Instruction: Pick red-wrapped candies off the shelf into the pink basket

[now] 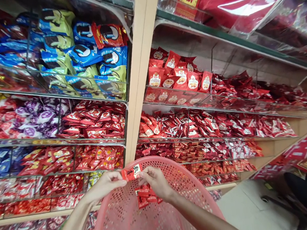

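Both my hands hold one small red candy packet (131,172) with black characters on a pale patch. My left hand (111,179) pinches its left end between thumb and fingers. At the other end, my right hand (154,181) grips the packet's right side. Below them is a large pink perforated plastic basket (111,219). Several similar red packets (147,196) lie in it, partly hidden behind my right hand and wrist.
Shelves of wrapped sweets stand ahead, split by a wooden upright (138,66). Blue and green snack packs (84,56) fill the upper left, red packets (181,77) the right. A black wheeled chair (305,194) stands on the tiled floor (247,207) at right.
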Tool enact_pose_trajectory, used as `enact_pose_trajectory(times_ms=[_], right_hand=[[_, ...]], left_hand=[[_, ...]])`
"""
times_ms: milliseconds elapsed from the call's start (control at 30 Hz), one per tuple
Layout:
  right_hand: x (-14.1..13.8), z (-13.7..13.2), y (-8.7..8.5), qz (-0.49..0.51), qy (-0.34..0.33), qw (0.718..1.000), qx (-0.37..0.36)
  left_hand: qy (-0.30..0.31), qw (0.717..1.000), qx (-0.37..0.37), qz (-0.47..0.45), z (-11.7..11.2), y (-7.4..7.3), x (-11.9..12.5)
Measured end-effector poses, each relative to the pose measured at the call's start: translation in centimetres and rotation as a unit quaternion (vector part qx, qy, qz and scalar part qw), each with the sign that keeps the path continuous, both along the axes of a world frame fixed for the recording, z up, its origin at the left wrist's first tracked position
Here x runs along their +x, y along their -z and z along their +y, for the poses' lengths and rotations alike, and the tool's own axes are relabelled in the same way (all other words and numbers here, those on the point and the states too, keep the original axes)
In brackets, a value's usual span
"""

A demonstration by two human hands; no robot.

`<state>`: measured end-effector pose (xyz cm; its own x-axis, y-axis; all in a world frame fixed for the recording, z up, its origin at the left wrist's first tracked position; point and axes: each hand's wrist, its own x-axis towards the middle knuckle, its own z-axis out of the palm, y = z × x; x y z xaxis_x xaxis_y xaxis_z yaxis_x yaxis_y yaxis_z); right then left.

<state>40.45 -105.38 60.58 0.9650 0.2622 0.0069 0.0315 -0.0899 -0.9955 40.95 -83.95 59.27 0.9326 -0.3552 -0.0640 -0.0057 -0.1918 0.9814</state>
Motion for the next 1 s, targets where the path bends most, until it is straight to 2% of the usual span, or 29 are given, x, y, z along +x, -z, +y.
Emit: enact_pose_trajectory(times_ms=[167,300,467,700,900,1000], right_hand=[[1.0,-0.4,-1.0,-0.024,-0.054,0.998,-0.023],[1.6,-1.6,-2.3,-0.047,-0.047,0.998,-0.020],[2.3,-4.8,-3.1,-0.095,-0.022,0.994,-0.050],[2.7,-8.6,-1.1,-0.065,0.010,0.995,-0.073],[3.3,-10.7,1.7,0.017,-0.017,0.979,-0.202],[3.6,-10.7,3.0,0.012,0.000,0.973,-0.230]], left_hand=[[-0.002,1.000,-0.010,-0.008,-0.2,0.1,0.1],[-0.010,1.000,-0.010,0.013,-0.2,0.0,0.0],[-0.027,0.999,0.001,0.021,-0.1,-0.2,-0.1],[-0.045,0.998,-0.004,0.039,-0.6,-1.1,-0.6],[-0.052,0.995,-0.031,0.077,-1.0,-1.9,-1.1],[-0.052,0.995,-0.025,0.076,-1.0,-2.0,-1.1]])
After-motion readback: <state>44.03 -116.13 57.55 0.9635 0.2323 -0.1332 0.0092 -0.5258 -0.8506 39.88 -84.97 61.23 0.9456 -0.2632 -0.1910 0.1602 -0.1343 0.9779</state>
